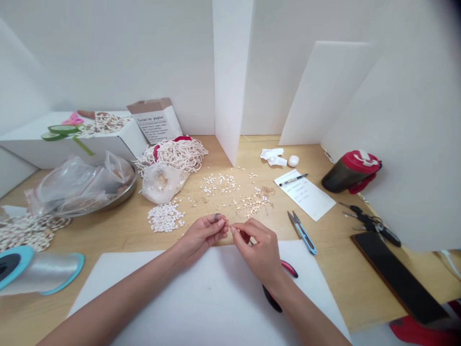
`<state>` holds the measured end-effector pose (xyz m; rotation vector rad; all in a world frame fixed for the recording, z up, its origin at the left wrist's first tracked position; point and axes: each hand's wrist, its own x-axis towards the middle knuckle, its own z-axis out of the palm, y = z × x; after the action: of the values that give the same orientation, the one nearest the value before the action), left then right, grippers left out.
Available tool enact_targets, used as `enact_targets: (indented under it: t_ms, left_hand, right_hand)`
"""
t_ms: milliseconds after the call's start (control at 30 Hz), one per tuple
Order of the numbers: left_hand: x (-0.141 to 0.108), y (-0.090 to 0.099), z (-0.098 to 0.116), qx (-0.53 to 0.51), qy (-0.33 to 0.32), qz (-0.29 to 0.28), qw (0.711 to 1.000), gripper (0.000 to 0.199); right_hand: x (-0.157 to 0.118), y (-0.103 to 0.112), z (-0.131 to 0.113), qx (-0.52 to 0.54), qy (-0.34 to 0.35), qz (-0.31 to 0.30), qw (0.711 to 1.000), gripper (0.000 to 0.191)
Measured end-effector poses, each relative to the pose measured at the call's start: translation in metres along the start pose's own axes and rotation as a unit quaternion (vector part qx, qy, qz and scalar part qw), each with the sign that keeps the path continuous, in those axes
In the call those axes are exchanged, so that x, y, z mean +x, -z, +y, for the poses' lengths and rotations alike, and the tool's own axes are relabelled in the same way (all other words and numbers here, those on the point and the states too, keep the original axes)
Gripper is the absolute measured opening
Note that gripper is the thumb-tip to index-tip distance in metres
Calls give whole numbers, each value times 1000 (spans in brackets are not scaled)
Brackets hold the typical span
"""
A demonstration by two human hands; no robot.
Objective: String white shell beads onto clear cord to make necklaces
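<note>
My left hand (206, 234) and my right hand (256, 242) meet at the fingertips over the far edge of a white sheet (201, 298). Both are closed in a pinch, and what lies between the fingers is too small to make out. A ring sits on a left finger. White shell pieces (165, 217) form a pile beyond my left hand. Just past my right hand lie small starfish shapes (252, 204). Red-and-black handled pliers (272, 298) are partly hidden under my right wrist.
Blue snips (303, 233), a paper with writing (311, 199), a phone (398, 276), keys (374, 223) and a bottle (349, 173) are at right. At left are a line spool (54, 273), a metal bowl (120, 201), a plastic bag (158, 185) and bead strands (180, 153).
</note>
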<state>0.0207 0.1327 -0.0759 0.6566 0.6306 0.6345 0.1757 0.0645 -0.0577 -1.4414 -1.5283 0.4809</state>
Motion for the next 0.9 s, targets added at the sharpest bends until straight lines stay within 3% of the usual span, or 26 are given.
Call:
enact_targets:
  t_ms: [467, 900]
  left_hand:
    - [1, 2, -3, 22, -14, -7, 1000, 10]
    - [-1, -1, 0, 211, -79, 57, 973, 20]
  right_hand:
    - [0, -1, 1, 7, -15, 1, 1000, 14]
    - [0, -3, 3, -6, -13, -5, 1000, 15]
